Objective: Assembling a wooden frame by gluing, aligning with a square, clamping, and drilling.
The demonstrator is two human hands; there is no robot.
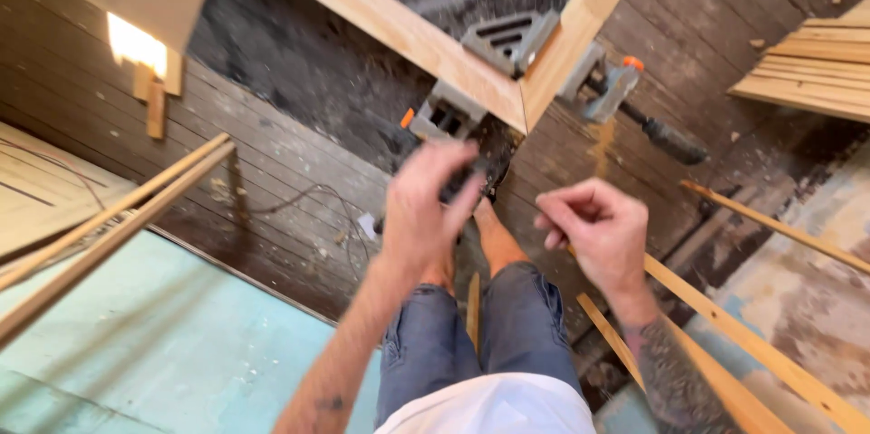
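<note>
Head view, looking down past our knees to a dark plank floor [299, 153]. Our left hand [424, 212] hangs with fingers spread loosely apart, holding nothing, just below the mitred corner of a pale wooden frame [507, 94]. Our right hand [598, 230] is curled, fingertips pinched together; whether it grips anything we cannot tell. Grey corner clamps [507, 40] with orange fittings sit at the frame's joint, one inside the corner, others outside it. Loose wooden strips [752, 348] lie at the floor's right edge, two more [118, 221] lean across the left. A stack of boards [816, 67] rests in the upper right corner.
</note>
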